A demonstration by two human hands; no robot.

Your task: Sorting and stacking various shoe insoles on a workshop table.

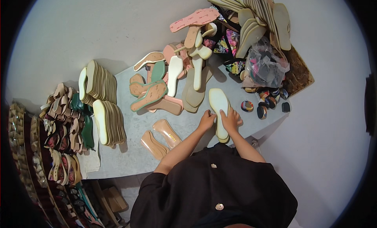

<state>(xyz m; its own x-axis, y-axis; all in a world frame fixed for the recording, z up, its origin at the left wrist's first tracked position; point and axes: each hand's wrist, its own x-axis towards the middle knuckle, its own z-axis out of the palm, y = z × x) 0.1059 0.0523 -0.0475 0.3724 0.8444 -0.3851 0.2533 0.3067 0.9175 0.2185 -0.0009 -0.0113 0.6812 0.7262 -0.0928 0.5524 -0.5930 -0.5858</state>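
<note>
A cream shoe sole lies at the front of the table before me, with the edge of at least one more sole showing beneath its near end. My right hand grips it from the right, thumb on its top face and fingers along the side. Curled at the sole's left edge is my left hand, closed, its fingertips close to the rim; whether it pinches anything is hidden. Left of my left forearm lie tan glossy insoles, one with gold lettering, beside a small stack of tan insoles.
Stacked cream soles stand at the table's left. Mixed insoles and soles pile up mid-table. Back right are more soles, patterned straps and a clear plastic bag. Small multicoloured pieces sit near the right edge. Sandal racks line the left.
</note>
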